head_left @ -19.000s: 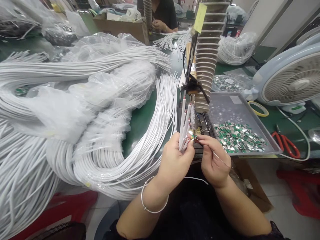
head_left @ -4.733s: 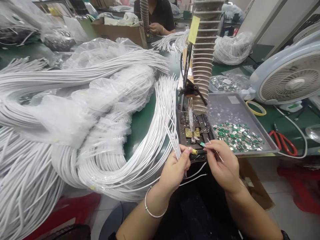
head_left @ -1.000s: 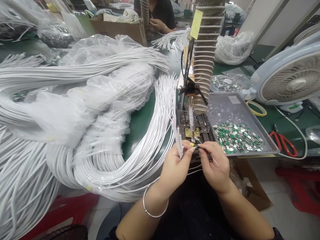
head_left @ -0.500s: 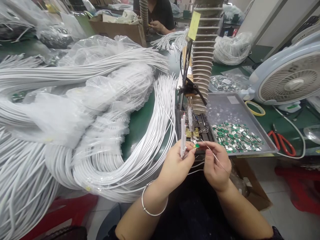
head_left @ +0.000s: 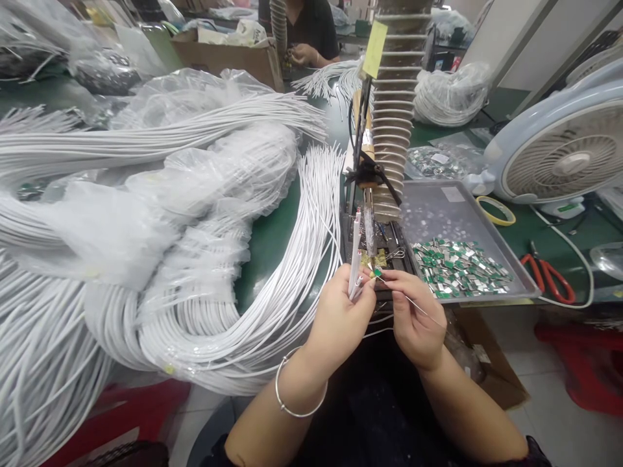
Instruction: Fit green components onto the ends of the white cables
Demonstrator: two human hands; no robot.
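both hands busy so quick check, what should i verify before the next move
Left hand grip on the bundle of white insulated cables: ok, fingers closed around it.
Right hand grip on the thin metal pin: ok, held in the fingers.
Small green circuit board at the fingertips: cannot tell how it sits, fingers crowd it.
Loose white cable strand: not ok, runs just below the hands.
Grey metal tray of green boards: ok, beside the right hand.
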